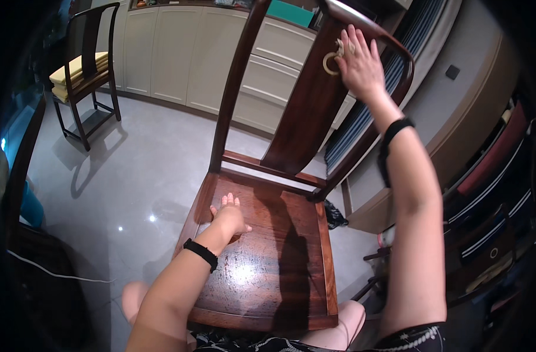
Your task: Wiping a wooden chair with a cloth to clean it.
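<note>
A dark reddish-brown wooden chair (262,264) stands right in front of me, its glossy seat toward me and its tall back beyond. My left hand (230,217) lies on the left part of the seat with fingers spread, holding nothing. High on the broad back slat (309,105), my right hand (362,67) is stretched out flat against the wood near the top rail. A pale carved inlay with a ring shape (331,63) decorates the slat beside its fingers, which cover part of it.
Another dark chair (89,76) with stacked yellow cushions (80,73) stands at the far left. Cream cabinets (180,56) line the back. A white cable (63,274) runs along the left. Dark furniture (485,252) and a black bag (335,215) are on the right.
</note>
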Available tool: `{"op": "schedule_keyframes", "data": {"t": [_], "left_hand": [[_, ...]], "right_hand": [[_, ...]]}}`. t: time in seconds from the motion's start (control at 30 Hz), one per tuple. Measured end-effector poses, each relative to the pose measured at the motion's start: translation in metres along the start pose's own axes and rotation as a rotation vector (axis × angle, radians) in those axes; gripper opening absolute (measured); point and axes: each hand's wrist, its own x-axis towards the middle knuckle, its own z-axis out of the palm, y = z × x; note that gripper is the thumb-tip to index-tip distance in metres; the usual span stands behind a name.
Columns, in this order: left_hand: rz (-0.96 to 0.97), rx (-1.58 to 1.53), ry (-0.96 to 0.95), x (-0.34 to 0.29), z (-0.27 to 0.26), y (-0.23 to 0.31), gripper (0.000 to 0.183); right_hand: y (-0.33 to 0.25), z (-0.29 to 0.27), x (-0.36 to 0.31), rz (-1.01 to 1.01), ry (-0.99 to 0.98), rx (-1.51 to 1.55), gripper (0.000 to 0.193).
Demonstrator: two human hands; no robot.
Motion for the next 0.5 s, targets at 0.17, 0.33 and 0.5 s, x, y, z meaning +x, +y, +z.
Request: {"op": "schedule_keyframes", "data": {"t": [0.17, 0.33, 0.5], "left_hand": [[-0.024, 0.002, 0.004, 0.009, 0.008, -0.008, 0.116], [-0.018, -0.043, -0.020, -0.005, -0.003, -0.004, 0.108], [0.000, -0.062, -0.004, -0.006, 0.003, -0.010, 0.106]], "right_hand": [[-0.101, -0.002, -0.061, 0.047, -0.166, 0.261, 0.070], [-0.094, -0.024, -0.067, -0.205, -0.280, -0.060, 0.060], [-0.042, -0.062, -0.007, -0.250, -0.128, 0.114, 0.054]]}}
